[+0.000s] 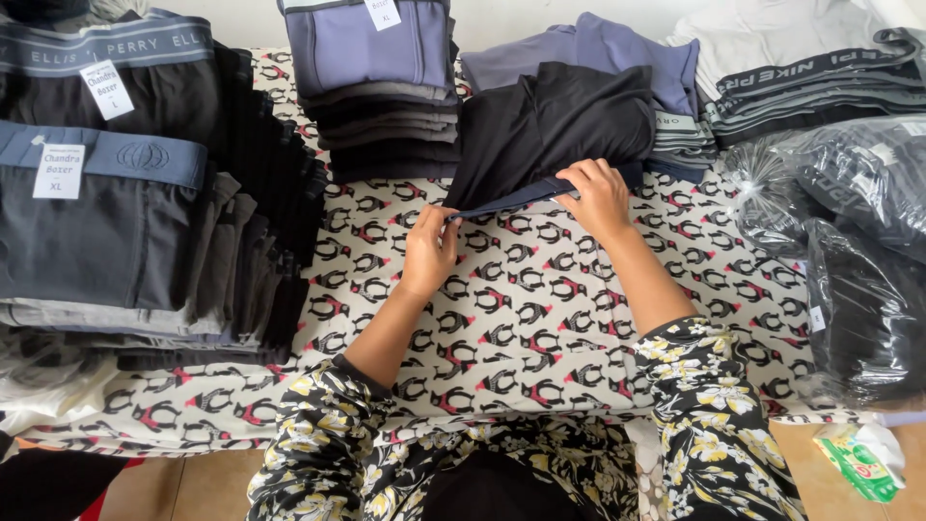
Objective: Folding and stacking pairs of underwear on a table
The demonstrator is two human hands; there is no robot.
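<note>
A black pair of boxer shorts (550, 125) with a dark blue waistband lies on the penguin-print cloth (521, 318) in the middle. My left hand (429, 251) pinches the left end of the waistband between thumb and fingers. My right hand (600, 198) grips the waistband further right, near the garment's lower right corner. The band is stretched in a line between both hands. The rest of the garment lies partly on a folded pile behind it.
Tall stacks of folded underwear stand at the left (145, 193) and back centre (376, 87). A blue folded pile (617, 53) and a grey stack (801, 68) sit at the back right. Clear plastic bags of dark garments (858, 251) fill the right side. A green packet (858, 463) lies lower right.
</note>
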